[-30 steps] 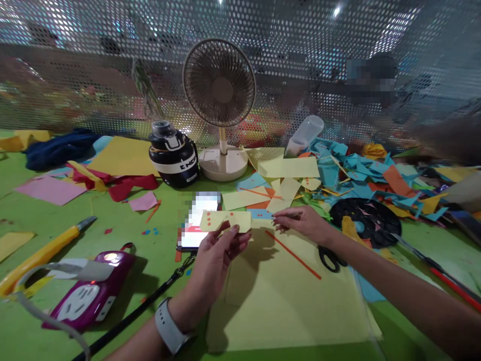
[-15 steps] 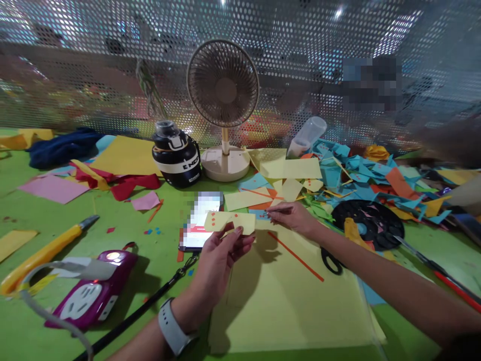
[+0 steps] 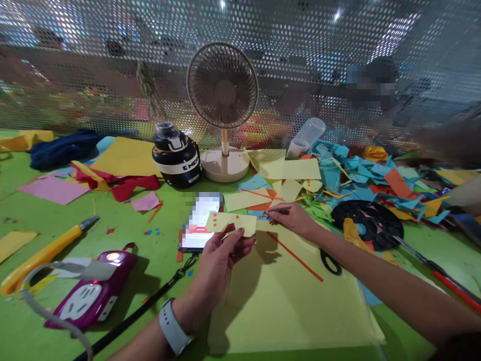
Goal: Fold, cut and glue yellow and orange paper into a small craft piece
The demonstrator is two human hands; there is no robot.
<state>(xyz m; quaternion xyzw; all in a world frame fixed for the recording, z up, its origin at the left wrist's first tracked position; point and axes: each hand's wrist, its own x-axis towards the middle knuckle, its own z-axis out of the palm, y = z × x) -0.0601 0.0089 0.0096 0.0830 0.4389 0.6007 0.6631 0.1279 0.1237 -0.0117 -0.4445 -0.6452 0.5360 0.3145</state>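
My left hand point(image 3: 221, 253) pinches a small pale yellow paper strip point(image 3: 246, 224) between thumb and fingers; several tiny orange-red squares dot its face. To its right, my right hand point(image 3: 295, 218) is closed, fingertips pressed together just beyond the strip's right end. Whatever lies in that pinch is too small to make out. Beneath both hands is a stack of large yellow paper sheets point(image 3: 300, 316). A thin orange paper strip point(image 3: 295, 255) lies slantwise on it, and a black scissors handle point(image 3: 331, 263) shows partly under my right forearm.
A lit phone point(image 3: 195, 235) lies behind my left hand. Farther back stand a black bottle point(image 3: 175, 163) and a desk fan point(image 3: 224, 163). Paper scraps point(image 3: 361, 175) heap at the right near a black round tray point(image 3: 387, 220). A purple power adapter point(image 3: 90, 296) and yellow cutter point(image 3: 48, 253) lie left.
The strip in my left hand has shifted very slightly to the right. My right hand stays almost in place, still pinched; its fingertips have dipped a little.
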